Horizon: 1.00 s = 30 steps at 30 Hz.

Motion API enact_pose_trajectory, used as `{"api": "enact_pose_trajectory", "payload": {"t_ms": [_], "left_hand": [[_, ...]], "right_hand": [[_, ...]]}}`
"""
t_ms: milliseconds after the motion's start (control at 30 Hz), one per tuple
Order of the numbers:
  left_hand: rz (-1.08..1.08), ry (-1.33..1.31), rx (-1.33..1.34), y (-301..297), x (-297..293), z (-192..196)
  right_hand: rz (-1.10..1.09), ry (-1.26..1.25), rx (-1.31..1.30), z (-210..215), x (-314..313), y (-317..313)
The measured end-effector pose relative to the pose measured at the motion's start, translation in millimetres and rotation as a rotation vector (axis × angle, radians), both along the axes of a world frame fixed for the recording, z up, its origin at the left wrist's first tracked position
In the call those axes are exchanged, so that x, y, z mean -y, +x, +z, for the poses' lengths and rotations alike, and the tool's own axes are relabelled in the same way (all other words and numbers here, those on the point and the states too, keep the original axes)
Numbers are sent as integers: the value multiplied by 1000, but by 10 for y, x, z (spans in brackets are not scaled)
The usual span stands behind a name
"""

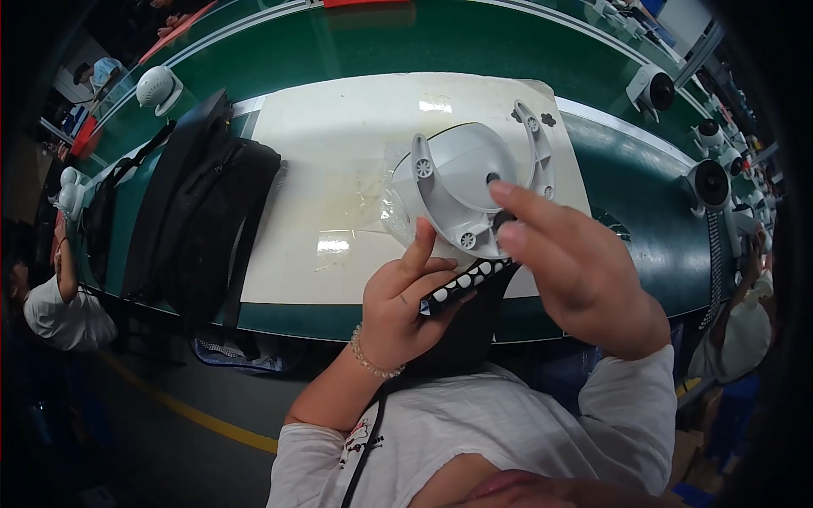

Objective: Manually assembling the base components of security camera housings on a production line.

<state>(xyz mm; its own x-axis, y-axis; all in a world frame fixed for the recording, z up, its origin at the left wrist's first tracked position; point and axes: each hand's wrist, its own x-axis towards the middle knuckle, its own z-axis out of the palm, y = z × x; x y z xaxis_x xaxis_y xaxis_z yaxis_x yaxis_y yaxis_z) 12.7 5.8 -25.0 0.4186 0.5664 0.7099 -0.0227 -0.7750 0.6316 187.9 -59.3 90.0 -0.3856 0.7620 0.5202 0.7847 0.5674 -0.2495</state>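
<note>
A white fan-like device (pixel 470 161) lies on the bench mat with its curved stand (pixel 445 207) facing up; round recesses show along the stand. My left hand (pixel 402 309) is closed on a black strip with rows of white dots (pixel 466 286), its index finger stretched up to the stand's near edge. Over the near right of the stand, my right hand (pixel 584 262) has thumb and index finger about a small black round pad (pixel 505 219). Another dark round spot (pixel 493 179) shows at the index fingertip; whether it is a pad or a hole I cannot tell.
A pale mat (pixel 296 195) with clear tape pieces (pixel 334 245) covers the green bench. A black bag (pixel 203 212) lies at left. Similar white devices stand at far left (pixel 158 89) and right (pixel 710 184). Other people sit at both sides, one at left (pixel 63 313).
</note>
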Motion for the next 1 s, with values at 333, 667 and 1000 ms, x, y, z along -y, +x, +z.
{"api": "enact_pose_trajectory", "payload": {"t_ms": [333,667,1000], "left_hand": [[8,70,-80,28,-3,34],[-3,8,-32,73,15,50],[2,-20,6,87,23,52]], "right_hand": [[-5,-29,-223,-178,14,117],[-29,-207,-705,-217,-125,181],[-105,-321,-885,-451,103,165]]}}
